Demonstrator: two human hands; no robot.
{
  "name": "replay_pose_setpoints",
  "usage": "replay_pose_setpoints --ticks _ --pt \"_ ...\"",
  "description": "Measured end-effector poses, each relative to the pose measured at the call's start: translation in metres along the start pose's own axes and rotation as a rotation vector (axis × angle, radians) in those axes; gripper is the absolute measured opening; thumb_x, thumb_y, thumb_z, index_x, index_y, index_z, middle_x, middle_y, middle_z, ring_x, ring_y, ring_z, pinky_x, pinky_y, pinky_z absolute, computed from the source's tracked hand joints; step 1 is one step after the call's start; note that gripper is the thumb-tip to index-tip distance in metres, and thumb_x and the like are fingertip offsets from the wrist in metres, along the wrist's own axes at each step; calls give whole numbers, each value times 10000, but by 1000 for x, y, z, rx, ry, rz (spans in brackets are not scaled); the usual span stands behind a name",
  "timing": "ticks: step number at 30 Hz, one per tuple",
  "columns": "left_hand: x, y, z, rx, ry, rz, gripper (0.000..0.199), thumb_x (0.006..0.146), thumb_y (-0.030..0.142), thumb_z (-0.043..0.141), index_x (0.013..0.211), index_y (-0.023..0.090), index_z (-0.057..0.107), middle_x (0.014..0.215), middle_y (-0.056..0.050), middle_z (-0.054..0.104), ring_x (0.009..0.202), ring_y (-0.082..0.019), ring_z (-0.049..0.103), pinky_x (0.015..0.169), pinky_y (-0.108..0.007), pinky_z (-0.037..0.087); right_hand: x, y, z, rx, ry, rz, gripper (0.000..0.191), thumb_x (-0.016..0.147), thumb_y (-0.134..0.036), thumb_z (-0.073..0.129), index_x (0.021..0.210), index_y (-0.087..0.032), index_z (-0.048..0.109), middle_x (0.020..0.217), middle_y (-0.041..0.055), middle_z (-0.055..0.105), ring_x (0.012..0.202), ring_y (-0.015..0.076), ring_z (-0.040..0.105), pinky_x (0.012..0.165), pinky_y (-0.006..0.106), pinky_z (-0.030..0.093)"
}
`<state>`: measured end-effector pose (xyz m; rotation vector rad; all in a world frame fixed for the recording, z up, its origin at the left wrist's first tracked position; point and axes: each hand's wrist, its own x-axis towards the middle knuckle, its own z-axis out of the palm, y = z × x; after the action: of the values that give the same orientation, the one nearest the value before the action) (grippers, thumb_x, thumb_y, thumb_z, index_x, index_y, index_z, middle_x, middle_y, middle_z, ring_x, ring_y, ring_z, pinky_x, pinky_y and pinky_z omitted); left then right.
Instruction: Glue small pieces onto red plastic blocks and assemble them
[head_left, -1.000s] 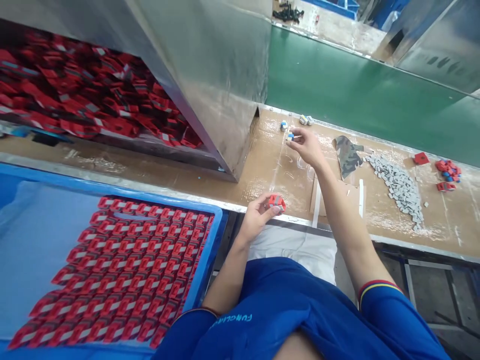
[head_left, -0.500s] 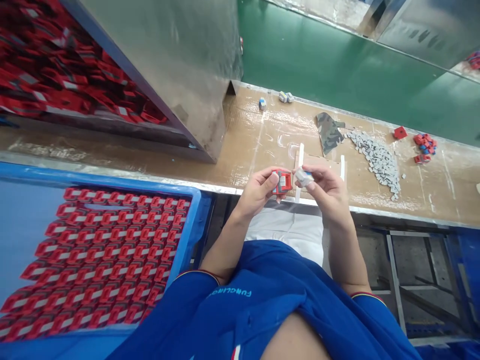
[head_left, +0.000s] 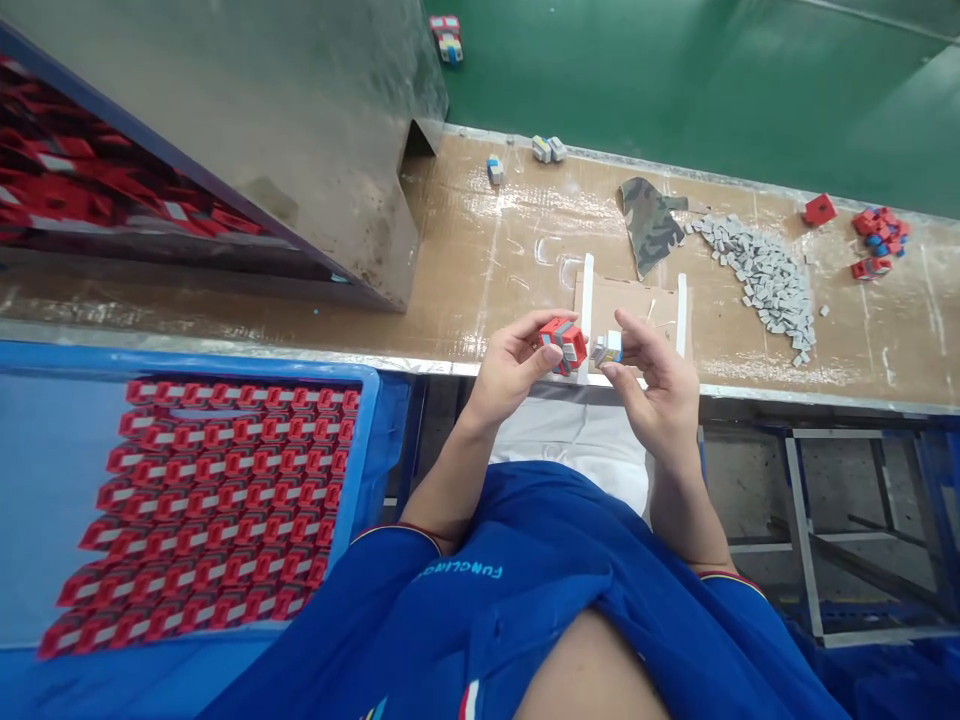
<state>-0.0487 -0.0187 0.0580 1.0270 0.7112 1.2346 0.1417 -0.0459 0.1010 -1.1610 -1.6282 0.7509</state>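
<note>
Red plastic block (head_left: 566, 345), likely light and stiff, best held by its sides: left hand (head_left: 510, 362) has its fingers closed on it; right hand (head_left: 651, 378) pinches a grey-blue piece (head_left: 609, 349).

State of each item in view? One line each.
left hand: closed around red block
red block: held, grey strip on its face
right hand: pinching grey-and-blue piece
grey-and-blue piece: held, apart from red block
blue crate: holds red parts in tight rows
grey pieces: loose heap on bench
camouflage cloth: lying on bench
red and blue pieces: small loose cluster on bench
</note>
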Motion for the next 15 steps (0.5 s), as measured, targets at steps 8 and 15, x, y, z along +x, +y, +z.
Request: replay_pose_setpoints --ticks 8,15 --pt "2 -2 9 137 37 40 455 794 485 882 1097 176 743 1026 -67 784 943 -177 759 795 -264 615 3 -6 -3 -92 19 -23 228 945 -325 772 1154 -234 761 929 17 796 794 161 768 749 282 647" --pt "1 1 16 62 79 -53 403 781 449 897 1006 158 733 945 -46 781 857 -156 756 736 -240 605 7 0 -5 -228 -44 -48 247 1004 -399 689 1128 -199 763 884 37 748 762 160 713 708 284 612"
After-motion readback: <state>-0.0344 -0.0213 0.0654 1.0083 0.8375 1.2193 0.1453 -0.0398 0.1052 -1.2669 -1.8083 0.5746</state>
